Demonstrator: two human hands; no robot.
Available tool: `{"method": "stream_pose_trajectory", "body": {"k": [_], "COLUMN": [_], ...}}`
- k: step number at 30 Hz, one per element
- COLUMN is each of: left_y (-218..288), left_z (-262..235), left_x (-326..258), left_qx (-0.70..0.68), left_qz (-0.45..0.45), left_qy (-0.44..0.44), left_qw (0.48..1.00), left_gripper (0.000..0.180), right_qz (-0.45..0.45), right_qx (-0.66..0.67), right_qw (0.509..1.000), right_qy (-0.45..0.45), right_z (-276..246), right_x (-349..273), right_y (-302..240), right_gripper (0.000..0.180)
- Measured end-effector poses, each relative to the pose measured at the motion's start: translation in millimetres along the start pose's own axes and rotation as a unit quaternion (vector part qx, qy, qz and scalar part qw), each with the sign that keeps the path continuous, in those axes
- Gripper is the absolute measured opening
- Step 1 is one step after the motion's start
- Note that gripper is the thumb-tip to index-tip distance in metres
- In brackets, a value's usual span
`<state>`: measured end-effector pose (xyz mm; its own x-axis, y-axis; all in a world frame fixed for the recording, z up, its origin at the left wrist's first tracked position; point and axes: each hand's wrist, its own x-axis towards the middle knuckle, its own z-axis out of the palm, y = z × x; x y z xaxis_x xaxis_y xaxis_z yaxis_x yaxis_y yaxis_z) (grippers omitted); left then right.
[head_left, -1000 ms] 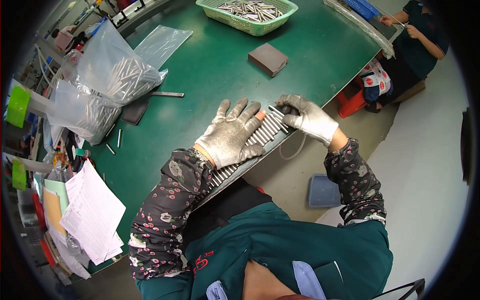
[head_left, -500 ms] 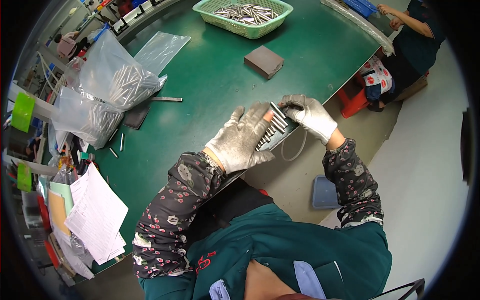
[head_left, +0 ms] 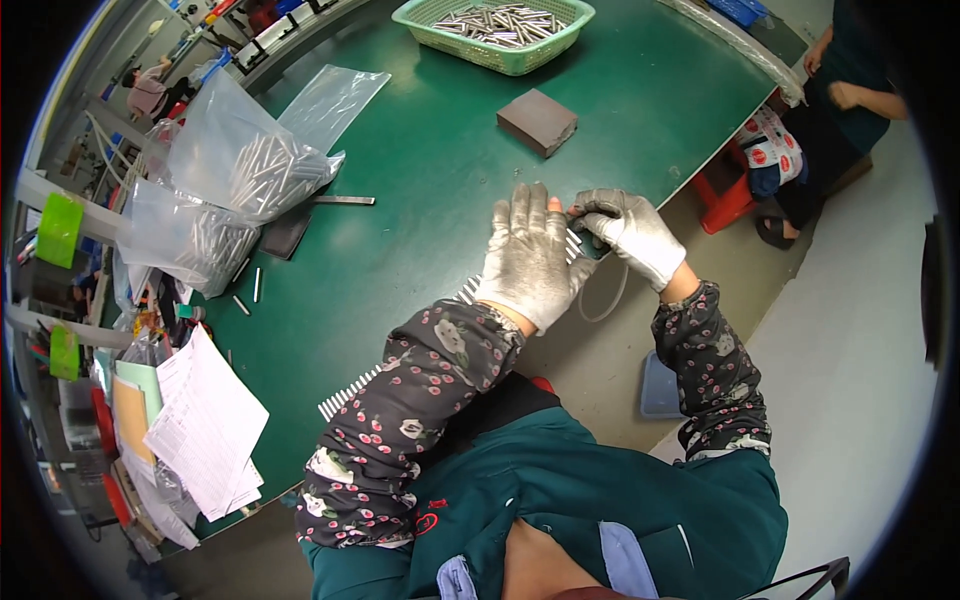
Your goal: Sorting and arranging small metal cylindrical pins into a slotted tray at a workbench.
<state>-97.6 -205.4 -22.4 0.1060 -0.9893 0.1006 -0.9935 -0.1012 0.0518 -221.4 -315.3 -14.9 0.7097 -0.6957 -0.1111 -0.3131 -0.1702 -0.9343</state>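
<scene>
My left hand (head_left: 530, 255), in a grey-soiled white glove with a bare thumb or fingertip showing, lies flat over a row of metal pins (head_left: 350, 391) at the near edge of the green table (head_left: 430, 140). Its fingers are stretched out and point away from me. The row runs left beneath my forearm, which hides part of it. A few more pins (head_left: 573, 244) show between my two hands. My right hand (head_left: 632, 235), gloved alike, is closed with fingers curled at the right end of the row. What its fingertips hold is hidden.
A brown block (head_left: 537, 122) lies farther back, before a green basket (head_left: 495, 45) of metal pins. Clear bags of pins (head_left: 265, 175) stand left, near a flat metal bar (head_left: 345, 200), loose pins and papers (head_left: 210, 420). A co-worker (head_left: 850, 110) stands beyond the right edge.
My left hand has shifted right and turned to point away, covering the pins it was beside; more of the row shows left of my forearm. My right hand stays nearly in place. The co-worker's arms moved.
</scene>
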Motion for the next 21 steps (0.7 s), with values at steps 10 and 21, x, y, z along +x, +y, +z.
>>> {"method": "stream_pose_trajectory", "body": {"k": [10,21], "left_y": [-2.9,-29.3], "left_z": [-2.0,-19.2], "left_x": [2.5,-6.5], "left_qx": [-0.034,0.012], "left_qz": [0.003,0.131], "left_qy": [-0.002,-0.119], "left_qw": [0.999,0.984], "left_gripper": [0.063,0.088], "right_qz": [-0.053,-0.390], "right_qx": [0.006,-0.356], "right_qw": [0.998,0.840], "right_qy": [0.026,0.121], "right_z": [7.2,19.7], "right_x": [2.2,-32.1], "right_y": [5.7,9.9], "right_gripper": [0.032,0.038]}}
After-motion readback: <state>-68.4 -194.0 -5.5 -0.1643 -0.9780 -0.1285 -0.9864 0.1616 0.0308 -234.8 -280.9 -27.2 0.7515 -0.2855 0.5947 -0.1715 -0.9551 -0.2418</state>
